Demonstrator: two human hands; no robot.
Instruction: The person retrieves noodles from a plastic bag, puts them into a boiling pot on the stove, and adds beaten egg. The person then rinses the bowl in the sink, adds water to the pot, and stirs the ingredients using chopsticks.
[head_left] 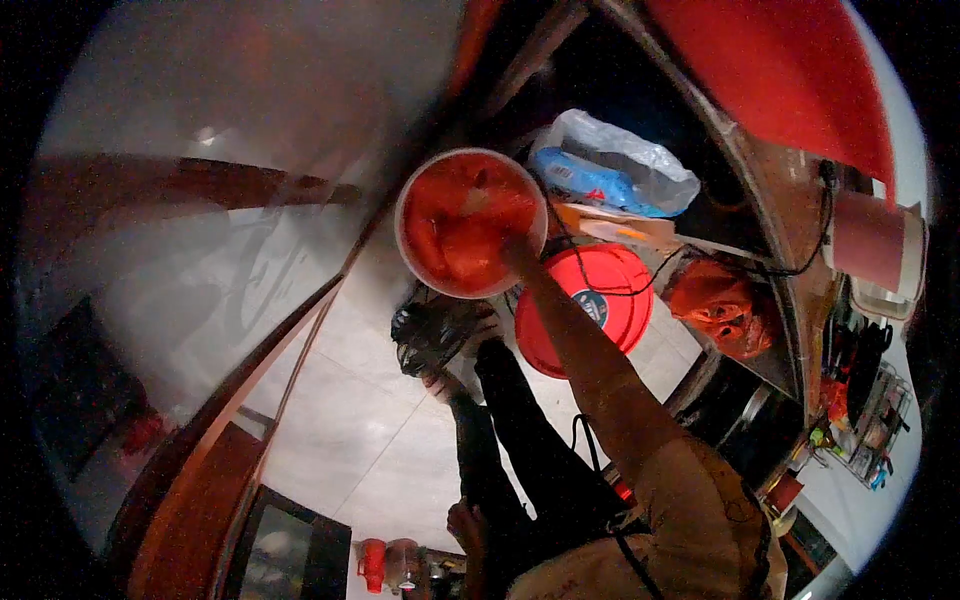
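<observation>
Red tub (425, 192); right hand (508, 255) inside, fingers indistinct.

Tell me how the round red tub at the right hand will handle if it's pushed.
The red tub looks stiff, since its pale rim keeps a clean circle. Its round outline suggests it might roll if knocked onto its side. Its weight is hard to judge: the right hand reaches in, and the contents are too blurred to identify.
</observation>
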